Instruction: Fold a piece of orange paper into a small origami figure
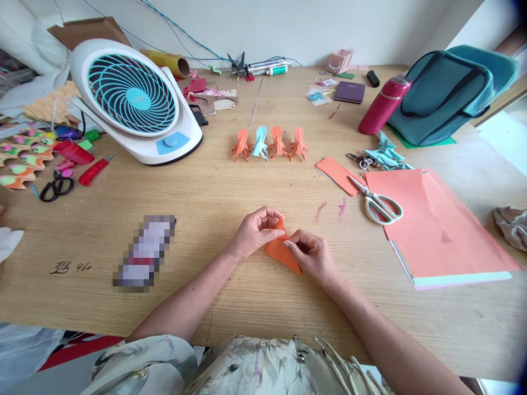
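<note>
An orange piece of paper [284, 255], folded to a narrow tip at its far end, is held between both hands just above the table. My left hand [260, 229] pinches it near the tip, thumb in front and fingers behind. At its right edge my right hand [311, 254] is closed, thumb pressed against the fold. Beyond the hands stands a row of several small folded paper figures; one is light blue [261, 141], and the others are orange, such as the orange paper figure [298, 144] at the right end.
White-handled scissors [383, 208] lie across orange paper sheets [440, 230] on the right, near a stack of orange strips [338, 175]. A pink bottle [385, 105] and teal bag [440, 99] stand behind. On the left are a fan [138, 101], a blurred phone [145, 252] and a red cutter [94, 170].
</note>
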`<action>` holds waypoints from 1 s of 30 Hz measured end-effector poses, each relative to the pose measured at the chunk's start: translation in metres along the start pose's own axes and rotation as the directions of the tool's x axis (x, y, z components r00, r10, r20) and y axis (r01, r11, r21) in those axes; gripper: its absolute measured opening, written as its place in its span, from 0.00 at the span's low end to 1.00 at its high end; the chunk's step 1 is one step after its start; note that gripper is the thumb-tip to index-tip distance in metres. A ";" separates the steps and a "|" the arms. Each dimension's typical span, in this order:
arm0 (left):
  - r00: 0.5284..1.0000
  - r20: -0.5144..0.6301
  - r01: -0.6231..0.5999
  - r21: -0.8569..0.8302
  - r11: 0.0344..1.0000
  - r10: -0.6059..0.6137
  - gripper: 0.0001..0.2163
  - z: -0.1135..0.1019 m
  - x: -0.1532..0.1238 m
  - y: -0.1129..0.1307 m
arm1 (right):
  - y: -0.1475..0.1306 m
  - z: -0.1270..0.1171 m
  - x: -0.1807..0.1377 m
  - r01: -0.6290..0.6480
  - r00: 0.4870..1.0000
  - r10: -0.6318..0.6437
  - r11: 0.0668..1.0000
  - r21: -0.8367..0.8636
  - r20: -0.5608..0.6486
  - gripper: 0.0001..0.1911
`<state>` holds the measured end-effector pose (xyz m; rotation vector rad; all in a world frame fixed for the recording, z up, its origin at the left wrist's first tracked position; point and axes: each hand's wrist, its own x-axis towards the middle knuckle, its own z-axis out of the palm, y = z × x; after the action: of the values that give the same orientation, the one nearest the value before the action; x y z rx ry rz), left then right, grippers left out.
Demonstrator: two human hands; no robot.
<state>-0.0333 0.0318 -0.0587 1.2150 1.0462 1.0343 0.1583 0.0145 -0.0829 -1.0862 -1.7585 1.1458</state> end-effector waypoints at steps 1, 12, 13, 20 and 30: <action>1.000 -0.004 0.001 -0.006 1.000 -0.001 0.14 -0.001 0.000 -0.001 | 0.000 0.000 0.000 0.004 1.000 -0.004 1.000 -0.005 0.001 0.14; 0.999 -0.041 0.012 -0.070 0.997 -0.015 0.14 -0.003 -0.001 0.000 | -0.003 0.001 0.000 0.015 1.000 -0.015 0.999 -0.037 0.008 0.13; 0.999 -0.043 0.008 -0.068 0.998 -0.011 0.14 -0.003 -0.001 0.000 | -0.003 0.001 0.000 0.016 1.000 -0.015 0.999 -0.038 0.007 0.13; 0.997 -0.080 -0.008 -0.096 0.995 0.001 0.14 -0.002 0.000 -0.002 | -0.003 0.002 0.000 0.018 1.000 -0.018 0.999 -0.041 -0.004 0.13; 0.998 -0.068 0.000 -0.052 0.999 -0.004 0.14 -0.001 0.001 0.000 | -0.002 0.002 -0.001 -0.027 0.999 0.028 0.999 0.023 -0.038 0.15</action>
<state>-0.0345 0.0327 -0.0593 1.1435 1.0667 1.1013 0.1558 0.0128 -0.0817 -1.1147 -1.7021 1.1511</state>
